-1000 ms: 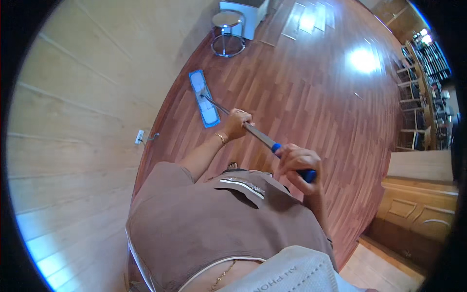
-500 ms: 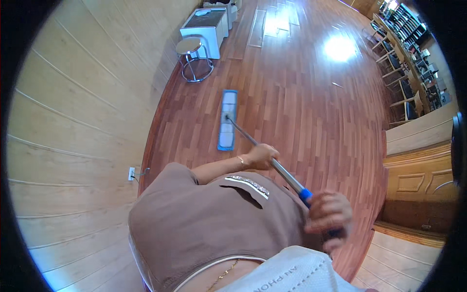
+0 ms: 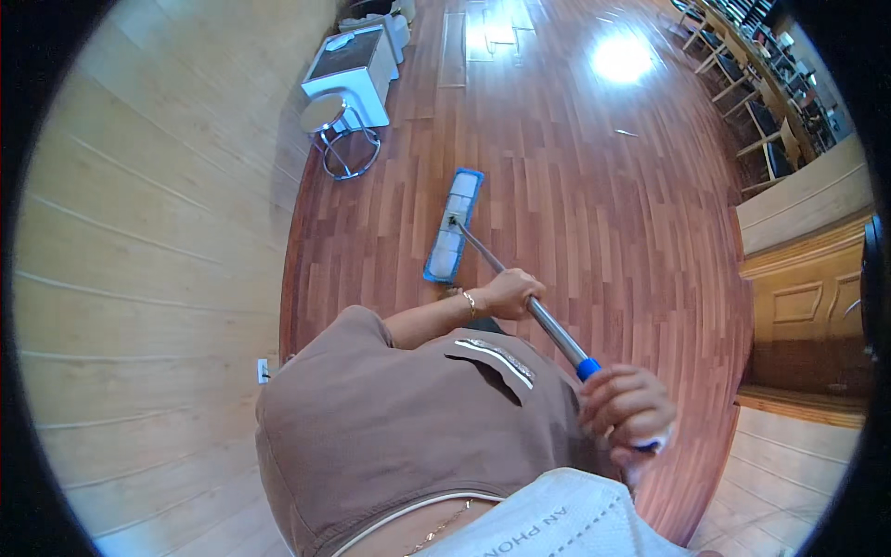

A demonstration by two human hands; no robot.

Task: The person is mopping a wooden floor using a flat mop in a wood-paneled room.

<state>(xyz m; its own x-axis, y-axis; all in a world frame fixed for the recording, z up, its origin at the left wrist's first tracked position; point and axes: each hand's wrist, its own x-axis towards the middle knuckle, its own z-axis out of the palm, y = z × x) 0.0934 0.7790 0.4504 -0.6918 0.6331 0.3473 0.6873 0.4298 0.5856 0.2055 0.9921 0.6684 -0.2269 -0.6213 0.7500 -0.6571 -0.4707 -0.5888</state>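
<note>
A flat floor mop (image 3: 455, 226) with a long blue-edged head lies on the reddish wooden floor in front of me. Its metal pole slants from the head toward my right side. Partway down the pole, my left hand (image 3: 513, 294) is wrapped round the metal, a bracelet on that wrist. Higher up, just past the blue collar (image 3: 587, 369), my right hand (image 3: 628, 408) grips the top end of the handle. Both sets of fingers are closed, and the right hand hides most of the grip.
Far left, a round metal stool (image 3: 341, 135) stands beside a white cabinet (image 3: 353, 70) along the pale panelled wall (image 3: 167, 260). Chairs line a long counter (image 3: 770, 84) at the far right. A wooden door (image 3: 803, 306) is on the right. Light glares off the floor (image 3: 594, 223).
The mop head has shifted slightly right and turned so its far end leans right. Both hands stay on the pole. The stool and cabinet now appear further left in view.
</note>
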